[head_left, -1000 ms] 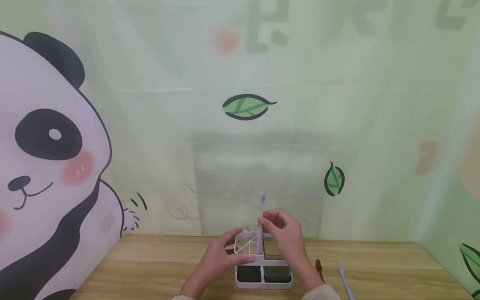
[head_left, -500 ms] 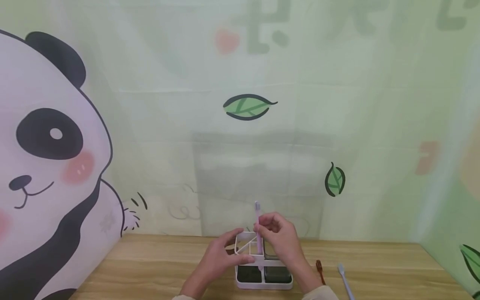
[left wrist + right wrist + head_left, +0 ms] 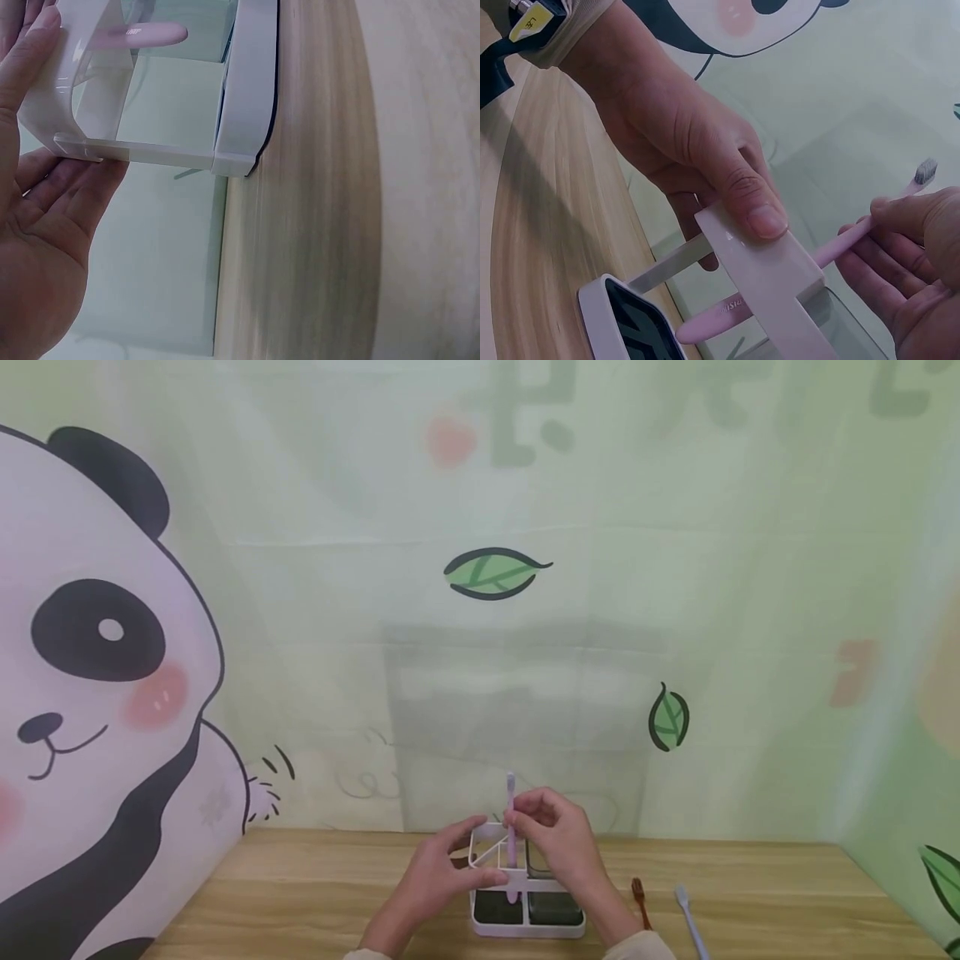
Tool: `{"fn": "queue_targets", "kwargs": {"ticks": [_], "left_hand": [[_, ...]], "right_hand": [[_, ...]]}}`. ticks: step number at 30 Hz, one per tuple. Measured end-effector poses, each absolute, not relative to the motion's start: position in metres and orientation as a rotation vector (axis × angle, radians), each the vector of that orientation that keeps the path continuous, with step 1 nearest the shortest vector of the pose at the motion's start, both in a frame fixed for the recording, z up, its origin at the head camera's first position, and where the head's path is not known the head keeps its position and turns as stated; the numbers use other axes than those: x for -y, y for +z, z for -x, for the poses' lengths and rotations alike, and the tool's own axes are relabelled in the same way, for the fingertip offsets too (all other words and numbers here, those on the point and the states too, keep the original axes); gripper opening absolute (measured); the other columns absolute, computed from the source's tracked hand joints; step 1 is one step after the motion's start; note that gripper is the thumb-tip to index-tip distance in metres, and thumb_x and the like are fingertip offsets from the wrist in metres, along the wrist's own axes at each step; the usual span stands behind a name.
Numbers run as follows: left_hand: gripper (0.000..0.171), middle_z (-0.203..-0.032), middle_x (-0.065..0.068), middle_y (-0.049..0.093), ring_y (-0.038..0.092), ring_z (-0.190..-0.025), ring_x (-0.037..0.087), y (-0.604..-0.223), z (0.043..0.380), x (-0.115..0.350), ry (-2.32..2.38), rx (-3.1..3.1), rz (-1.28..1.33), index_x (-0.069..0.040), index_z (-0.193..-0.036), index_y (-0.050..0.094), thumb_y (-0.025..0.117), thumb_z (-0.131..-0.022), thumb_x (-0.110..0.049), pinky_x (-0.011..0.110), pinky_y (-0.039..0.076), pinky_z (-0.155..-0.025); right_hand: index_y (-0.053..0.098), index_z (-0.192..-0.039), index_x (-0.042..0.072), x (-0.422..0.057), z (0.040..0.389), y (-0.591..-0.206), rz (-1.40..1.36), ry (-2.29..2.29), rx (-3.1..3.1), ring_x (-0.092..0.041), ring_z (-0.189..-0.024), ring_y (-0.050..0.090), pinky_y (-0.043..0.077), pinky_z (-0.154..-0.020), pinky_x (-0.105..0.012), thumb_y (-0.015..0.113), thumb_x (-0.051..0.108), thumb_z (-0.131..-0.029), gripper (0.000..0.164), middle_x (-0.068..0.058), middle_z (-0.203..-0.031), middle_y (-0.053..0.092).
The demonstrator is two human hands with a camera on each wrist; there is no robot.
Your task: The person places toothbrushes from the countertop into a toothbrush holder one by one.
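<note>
A white two-tier toothbrush holder [image 3: 528, 932] stands on the wooden table in the head view, two dark pads in its base. My left hand [image 3: 438, 868] grips its upper tier from the left, thumb along the front face and fingers behind. Between thumb and fingers my right hand [image 3: 562, 835] pinches a pink toothbrush [image 3: 511, 789], bristle head up. Its handle passes down through a slot of the upper tier. In the left wrist view the rounded handle end [image 3: 154, 34] shows below that tier; in the right wrist view the handle end [image 3: 705, 325] is close over the dark base pad [image 3: 641, 319].
Right of the holder lie a brown toothbrush [image 3: 640, 897], partly behind the right forearm, and a blue toothbrush [image 3: 688, 917]. A clear container [image 3: 542, 858] sits in the upper tier's right side. Behind the table [image 3: 765, 885] hangs a green cloth [image 3: 315, 593] printed with a panda.
The right hand has moved down and slightly left, lowering the pink toothbrush through the slot; its handle end now shows below the upper tier. The left hand stays on the holder.
</note>
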State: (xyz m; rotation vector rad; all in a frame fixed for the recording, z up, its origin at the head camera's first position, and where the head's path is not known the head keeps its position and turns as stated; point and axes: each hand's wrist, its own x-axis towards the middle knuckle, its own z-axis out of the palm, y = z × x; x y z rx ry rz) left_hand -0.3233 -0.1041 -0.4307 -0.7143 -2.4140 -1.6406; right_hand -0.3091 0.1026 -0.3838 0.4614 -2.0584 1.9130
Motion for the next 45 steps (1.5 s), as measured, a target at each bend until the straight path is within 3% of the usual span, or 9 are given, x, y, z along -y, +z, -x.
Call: {"fn": "queue_targets", "kwargs": {"ticks": [14, 45], "left_hand": [[0.083, -0.144, 0.025, 0.062, 0.064, -0.125, 0.047, -0.4316, 0.3242, 0.104, -1.69, 2.395, 0.71, -0.002, -0.15, 0.057, 0.095, -0.083, -0.032, 0.056, 0.057, -0.098], [0.082, -0.14, 0.023, 0.065, 0.063, -0.124, 0.049, -0.4338, 0.3258, 0.1033, -1.623, 2.399, 0.718, -0.002, -0.148, 0.059, 0.095, -0.081, -0.034, 0.057, 0.057, -0.099]], "right_hand": [[0.069, -0.106, -0.004, -0.1034, 0.3117, -0.3856, -0.518, 1.94, 2.1, -0.033, -0.104, 0.075, 0.064, -0.085, -0.035, 0.076, -0.001, -0.096, 0.013, -0.016, -0.105, 0.075], [0.068, -0.105, 0.002, -0.1022, 0.3101, -0.3882, -0.564, 1.802, 2.236, -0.031, -0.1, 0.077, 0.063, -0.086, -0.039, 0.078, 0.002, -0.095, 0.014, -0.012, -0.107, 0.076]]}}
